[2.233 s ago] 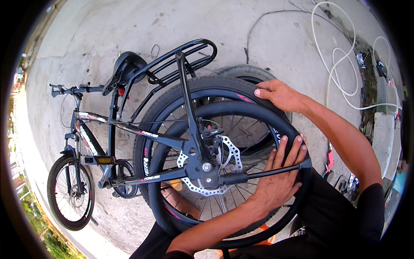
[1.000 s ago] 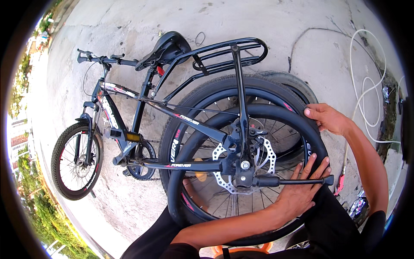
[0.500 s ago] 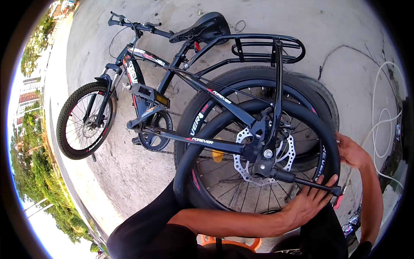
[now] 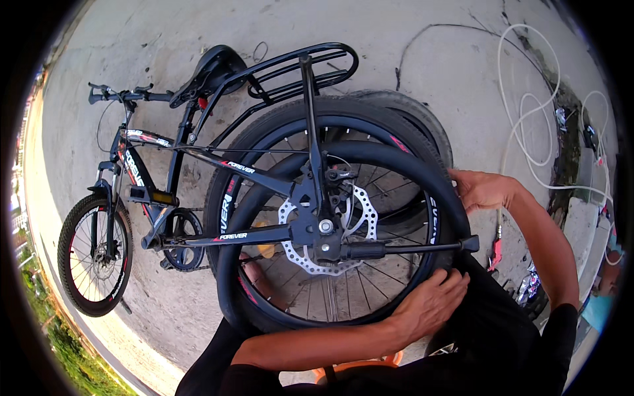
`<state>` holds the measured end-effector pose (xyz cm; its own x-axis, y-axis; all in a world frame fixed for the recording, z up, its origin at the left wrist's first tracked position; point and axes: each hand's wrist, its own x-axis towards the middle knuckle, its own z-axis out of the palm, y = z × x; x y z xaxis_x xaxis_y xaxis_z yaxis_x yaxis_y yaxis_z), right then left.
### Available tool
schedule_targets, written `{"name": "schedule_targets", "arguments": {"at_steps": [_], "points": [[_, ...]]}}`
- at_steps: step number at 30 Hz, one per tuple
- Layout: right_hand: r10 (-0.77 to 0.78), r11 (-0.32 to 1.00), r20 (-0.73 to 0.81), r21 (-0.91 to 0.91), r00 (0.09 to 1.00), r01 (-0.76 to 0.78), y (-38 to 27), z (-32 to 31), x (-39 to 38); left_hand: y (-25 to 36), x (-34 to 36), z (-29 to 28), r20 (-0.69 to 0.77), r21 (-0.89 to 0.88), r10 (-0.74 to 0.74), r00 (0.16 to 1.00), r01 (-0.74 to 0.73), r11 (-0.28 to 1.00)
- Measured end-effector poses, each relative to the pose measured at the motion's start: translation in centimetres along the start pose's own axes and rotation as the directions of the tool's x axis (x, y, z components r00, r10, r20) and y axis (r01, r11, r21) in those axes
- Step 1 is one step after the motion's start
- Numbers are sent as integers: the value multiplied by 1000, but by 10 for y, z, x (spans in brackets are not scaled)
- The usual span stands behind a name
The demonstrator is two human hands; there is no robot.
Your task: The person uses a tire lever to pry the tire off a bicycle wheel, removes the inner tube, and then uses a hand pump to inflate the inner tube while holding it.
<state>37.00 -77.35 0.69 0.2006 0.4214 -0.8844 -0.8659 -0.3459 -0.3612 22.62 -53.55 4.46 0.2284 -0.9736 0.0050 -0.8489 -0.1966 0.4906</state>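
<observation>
A bicycle with a black frame (image 4: 261,234) lies with its rear wheel towards me. A smooth black inner tube (image 4: 228,284) loops around the rear wheel, over the outer tyre (image 4: 218,204). My right hand (image 4: 485,190) grips the tube and tyre edge at the wheel's right side, its fingers partly hidden behind the rubber. Below the kickstand (image 4: 422,248), my left hand (image 4: 426,307) has its fingers bent against the tube at the lower right rim. The brake disc (image 4: 365,214) sits at the wheel's hub.
Another dark tyre (image 4: 436,125) lies behind the wheel. A pale hose (image 4: 512,132) coils on the concrete at right, near a red-handled tool (image 4: 495,254). An orange seat (image 4: 370,363) shows beneath me. The rear rack (image 4: 347,56) and saddle (image 4: 218,69) stick out at the far side.
The view has swung, so the bicycle appears farther left. My left hand has gone from lying spread behind the kickstand to the lower wheel edge, fingers bent. The right hand stays on the rubber.
</observation>
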Motion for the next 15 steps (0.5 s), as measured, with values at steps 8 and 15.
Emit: {"name": "schedule_targets", "arguments": {"at_steps": [8, 15], "points": [[-174, 969, -130, -201, 976, 146, 8, 4, -6, -9, 28, 0, -36, 78, 29, 999, -26, 997], [-408, 905, -300, -253, 862, 341, 0, 6, 17, 11, 8, -24, -168, -379, -31, 985, -35, 925]]}}
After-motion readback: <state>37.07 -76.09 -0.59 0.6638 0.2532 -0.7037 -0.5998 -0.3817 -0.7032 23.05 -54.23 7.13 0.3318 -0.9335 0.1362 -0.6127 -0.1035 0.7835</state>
